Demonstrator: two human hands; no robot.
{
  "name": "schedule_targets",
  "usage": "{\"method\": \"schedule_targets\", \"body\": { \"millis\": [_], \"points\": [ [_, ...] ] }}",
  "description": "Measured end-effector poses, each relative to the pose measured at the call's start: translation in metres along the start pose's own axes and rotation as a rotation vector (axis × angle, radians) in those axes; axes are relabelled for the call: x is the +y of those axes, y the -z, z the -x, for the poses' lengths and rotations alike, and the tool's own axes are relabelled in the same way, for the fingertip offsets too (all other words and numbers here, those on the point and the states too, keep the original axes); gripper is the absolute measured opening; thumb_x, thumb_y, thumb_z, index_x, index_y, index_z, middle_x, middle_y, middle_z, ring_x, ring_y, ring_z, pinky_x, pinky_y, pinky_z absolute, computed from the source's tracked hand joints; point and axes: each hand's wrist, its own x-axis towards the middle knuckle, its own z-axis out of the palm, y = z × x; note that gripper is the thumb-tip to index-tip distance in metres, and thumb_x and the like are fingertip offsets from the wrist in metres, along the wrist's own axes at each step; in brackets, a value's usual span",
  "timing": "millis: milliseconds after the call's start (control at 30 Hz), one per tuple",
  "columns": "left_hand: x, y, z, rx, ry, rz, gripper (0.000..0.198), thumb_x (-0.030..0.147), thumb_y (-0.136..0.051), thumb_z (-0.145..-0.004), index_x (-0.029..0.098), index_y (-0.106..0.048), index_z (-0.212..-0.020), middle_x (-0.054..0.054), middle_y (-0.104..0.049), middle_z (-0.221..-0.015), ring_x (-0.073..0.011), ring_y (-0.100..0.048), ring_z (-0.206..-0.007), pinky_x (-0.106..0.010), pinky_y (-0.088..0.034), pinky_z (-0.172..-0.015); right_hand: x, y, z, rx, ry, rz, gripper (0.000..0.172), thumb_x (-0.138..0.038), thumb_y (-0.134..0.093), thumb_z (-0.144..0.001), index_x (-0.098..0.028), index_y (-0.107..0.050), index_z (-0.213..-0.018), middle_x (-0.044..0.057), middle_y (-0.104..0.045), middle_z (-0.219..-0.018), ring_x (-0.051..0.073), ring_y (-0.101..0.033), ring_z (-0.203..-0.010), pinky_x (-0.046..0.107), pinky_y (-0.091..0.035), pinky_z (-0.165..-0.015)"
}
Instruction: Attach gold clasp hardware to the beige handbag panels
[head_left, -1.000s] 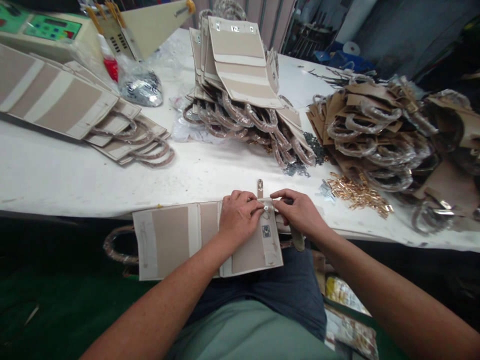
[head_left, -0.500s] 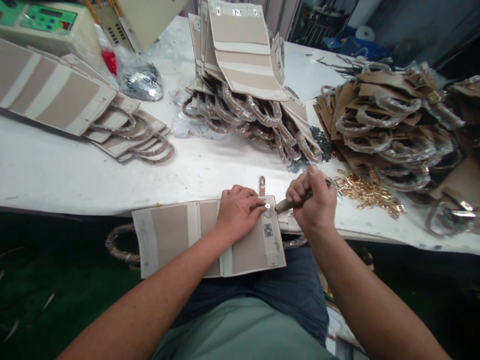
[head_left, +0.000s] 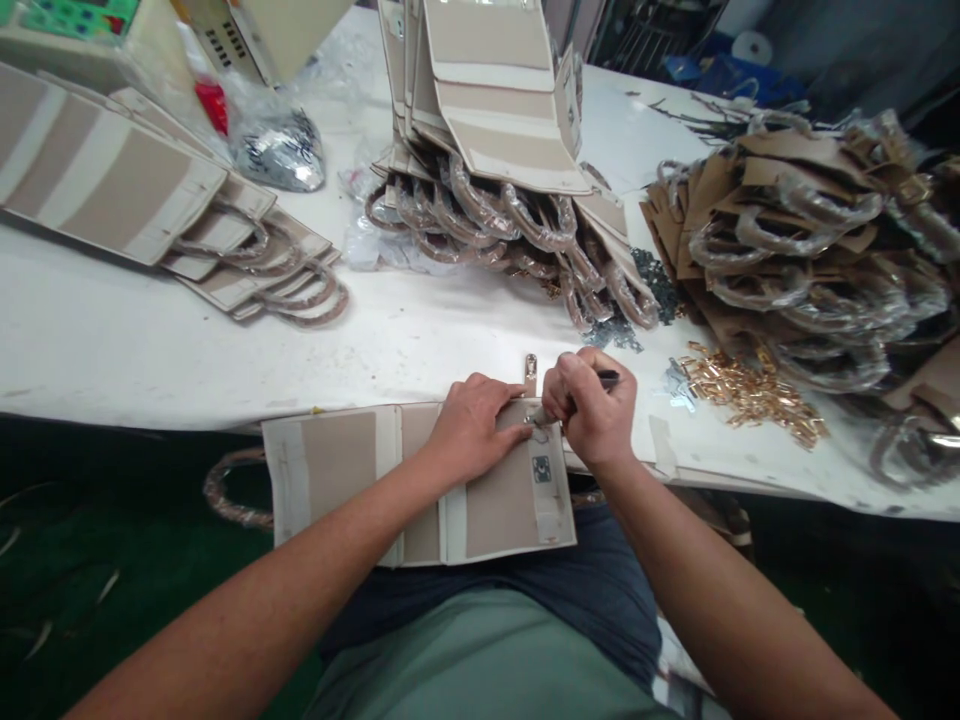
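Note:
A beige handbag panel (head_left: 499,500) with pale strips lies open across my lap and the table's front edge. My left hand (head_left: 476,425) rests on it, thumb and forefinger apart on either side of a small metal plate (head_left: 529,416). My right hand (head_left: 592,405) is closed in a fist around a slim dark-ended hand tool (head_left: 609,378); its tip meets the panel beside that plate, and its exact kind is hidden. Below sits a square metal fitting (head_left: 541,468). A strap tab with a metal piece (head_left: 531,368) sticks out past the upper edge. A wrapped handle (head_left: 225,490) hangs out at left.
Stacked beige bag panels (head_left: 517,130) with wrapped handles stand at the back, more panels (head_left: 165,200) at left. Brown bag pieces (head_left: 795,230) are heaped at right. Gold hardware (head_left: 757,390) and dark metal pieces (head_left: 652,280) lie loose on the white table (head_left: 187,350).
My right hand has moved left with the tool, bringing its tip onto the panel at the small metal plate. My left thumb and forefinger have spread apart. The view has shifted slightly.

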Motion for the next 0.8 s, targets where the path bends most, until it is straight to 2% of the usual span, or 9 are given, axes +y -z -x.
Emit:
{"method": "schedule_targets", "body": {
  "millis": [67, 133, 233, 367, 433, 600, 733, 800],
  "points": [
    [-0.001, 0.009, -0.004, -0.063, 0.013, -0.036, 0.029, 0.038, -0.074, -0.092, 0.026, -0.076, -0.118, -0.006, -0.078, -0.109, -0.0280, -0.068, -0.103, -0.041, -0.051, -0.089, -0.001, 0.000, 0.003, -0.029, -0.011, 0.119, 0.053, -0.061, -0.070, -0.093, -0.027, -0.041, -0.065, -0.006, -0.041, -0.053, 0.013, -0.042, -0.047, 0.028, -0.037, -0.047],
    [0.000, 0.018, -0.010, -0.134, 0.087, -0.116, 0.024, 0.045, -0.069, -0.094, 0.026, -0.079, -0.106, -0.007, -0.079, -0.099, -0.0273, -0.071, -0.091, -0.039, -0.051, -0.080, -0.002, 0.002, 0.005, -0.053, -0.016, 0.181, 0.054, -0.064, -0.070, -0.092, -0.027, -0.042, -0.064, -0.005, -0.045, -0.054, 0.014, -0.044, -0.050, 0.029, -0.038, -0.048],
    [0.003, 0.026, -0.021, -0.234, 0.229, -0.190, 0.029, 0.055, -0.069, -0.091, 0.028, -0.080, -0.090, -0.006, -0.078, -0.086, -0.0267, -0.070, -0.080, -0.036, -0.047, -0.070, -0.002, 0.003, 0.003, -0.067, -0.005, 0.156, 0.055, -0.064, -0.069, -0.093, -0.027, -0.042, -0.063, -0.006, -0.043, -0.051, 0.013, -0.041, -0.047, 0.029, -0.037, -0.047],
    [0.003, 0.028, -0.035, -0.331, 0.317, -0.157, 0.026, 0.055, -0.073, -0.084, 0.030, -0.080, -0.081, -0.004, -0.078, -0.085, -0.0249, -0.069, -0.080, -0.034, -0.045, -0.069, -0.010, -0.003, -0.002, -0.114, 0.012, 0.117, 0.055, -0.062, -0.069, -0.094, -0.027, -0.043, -0.061, -0.006, -0.043, -0.050, 0.013, -0.039, -0.044, 0.028, -0.036, -0.047],
    [0.000, 0.026, -0.039, -0.356, 0.300, -0.155, 0.029, 0.056, -0.071, -0.085, 0.028, -0.079, -0.080, -0.005, -0.078, -0.086, -0.0248, -0.069, -0.081, -0.035, -0.047, -0.072, -0.017, -0.009, -0.003, -0.167, 0.029, 0.155, 0.054, -0.061, -0.068, -0.095, -0.026, -0.046, -0.060, -0.005, -0.046, -0.051, 0.013, -0.041, -0.047, 0.028, -0.036, -0.049],
    [-0.006, 0.021, -0.041, -0.366, 0.272, -0.160, 0.032, 0.053, -0.064, -0.090, 0.026, -0.080, -0.094, -0.010, -0.079, -0.098, -0.0276, -0.072, -0.088, -0.036, -0.049, -0.076, -0.027, -0.019, -0.004, -0.366, 0.071, 0.323, 0.048, -0.051, -0.069, -0.095, -0.022, -0.054, -0.059, -0.003, -0.053, -0.056, 0.013, -0.046, -0.054, 0.028, -0.036, -0.055],
    [-0.004, 0.025, -0.038, -0.369, 0.299, -0.148, 0.036, 0.058, -0.066, -0.086, 0.025, -0.079, -0.079, -0.009, -0.077, -0.082, -0.0257, -0.070, -0.078, -0.034, -0.047, -0.071, -0.026, -0.011, -0.005, -0.358, 0.036, 0.386, 0.047, -0.045, -0.066, -0.095, -0.023, -0.052, -0.056, -0.003, -0.051, -0.054, 0.013, -0.044, -0.053, 0.029, -0.035, -0.055],
    [-0.002, 0.027, -0.036, -0.360, 0.316, -0.134, 0.034, 0.058, -0.069, -0.084, 0.026, -0.079, -0.079, -0.007, -0.077, -0.082, -0.0243, -0.069, -0.077, -0.033, -0.046, -0.069, -0.029, -0.007, -0.006, -0.317, 0.004, 0.355, 0.047, -0.045, -0.066, -0.096, -0.024, -0.051, -0.057, -0.003, -0.050, -0.053, 0.013, -0.045, -0.051, 0.030, -0.036, -0.053]
  ]
}}
